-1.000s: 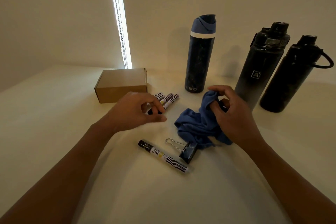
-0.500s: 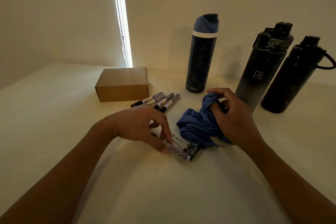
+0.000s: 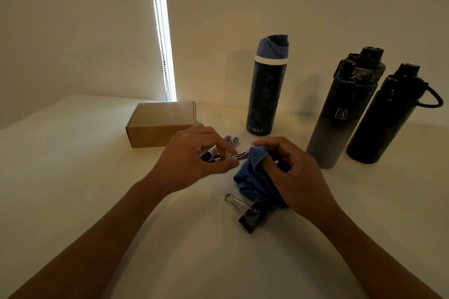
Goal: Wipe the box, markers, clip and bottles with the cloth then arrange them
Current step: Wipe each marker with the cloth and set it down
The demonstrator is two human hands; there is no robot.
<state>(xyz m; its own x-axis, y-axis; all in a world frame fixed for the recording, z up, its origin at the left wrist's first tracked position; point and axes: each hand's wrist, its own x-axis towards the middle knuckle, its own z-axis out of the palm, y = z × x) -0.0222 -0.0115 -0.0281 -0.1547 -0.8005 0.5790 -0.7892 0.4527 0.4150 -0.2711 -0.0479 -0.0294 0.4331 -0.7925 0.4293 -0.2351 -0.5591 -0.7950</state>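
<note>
Left hand (image 3: 192, 160) pinched a marker (image 3: 233, 156) between thumb and fingers, held just above the table (image 3: 73, 177). Marker's long axis ran roughly left-right, dark cap end tucked inside the hand, striped end pointing right and touching the edge of the blue cloth (image 3: 252, 172). Right hand (image 3: 296, 175) had its fingers curled round a bunched-up part of the cloth, index finger hooked over the top fold; the rest of the cloth draped down to the table under the palm. The two hands sat close, marker tip bridging them. Other markers (image 3: 232, 139) lay on the table behind the left hand, mostly hidden, only their striped ends showing, pointing away and right; count unclear. Binder clip (image 3: 249, 213) lay on the table near-side of the cloth, just below the right hand, wire handles pointing left and away, black body touching or partly under the cloth hem. Cardboard box (image 3: 160, 124) sat closed behind the left hand. Blue-lidded bottle (image 3: 266, 90) stood upright behind the hands; black bottle with logo (image 3: 345, 114) and black bottle with loop handle (image 3: 386, 116) stood upright to the right, side by side, close to each other.
</note>
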